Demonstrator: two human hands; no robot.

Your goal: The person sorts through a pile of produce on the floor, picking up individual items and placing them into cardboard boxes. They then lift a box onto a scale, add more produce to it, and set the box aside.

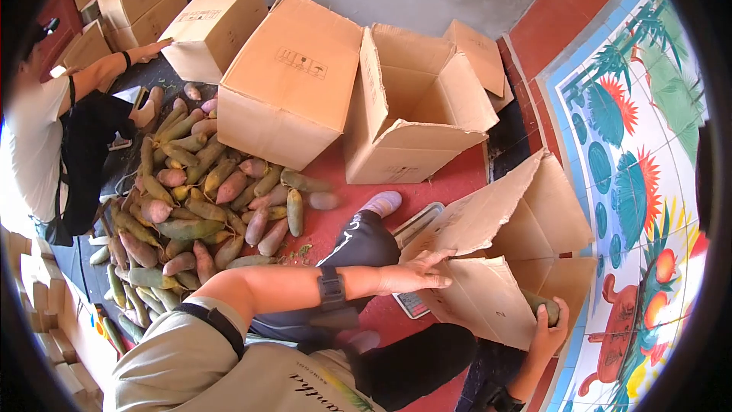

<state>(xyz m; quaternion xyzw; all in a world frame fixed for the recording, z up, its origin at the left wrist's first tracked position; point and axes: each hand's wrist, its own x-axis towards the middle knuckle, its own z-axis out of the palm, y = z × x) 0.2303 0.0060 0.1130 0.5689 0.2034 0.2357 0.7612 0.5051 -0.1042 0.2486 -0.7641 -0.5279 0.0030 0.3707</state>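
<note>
My left hand [415,273] is at the near corner of an open cardboard box [488,301], its fingers and thumb around the edge by the raised flap. At the box's right end, my right hand [550,326] is closed around a greenish radish [540,305], holding it at the rim. Part of that radish is hidden behind the box wall. Under the box's left side, a scale [412,305] shows in part. To the left spreads a large pile of green and pinkish radishes [202,210] on the floor.
Beyond the pile stand a closed carton [286,69] and an open carton [419,126]. At left, another person's hand [149,51] touches a smaller carton [210,30]. More boxes [145,0] are stacked behind. A painted tile wall [618,183] borders the right.
</note>
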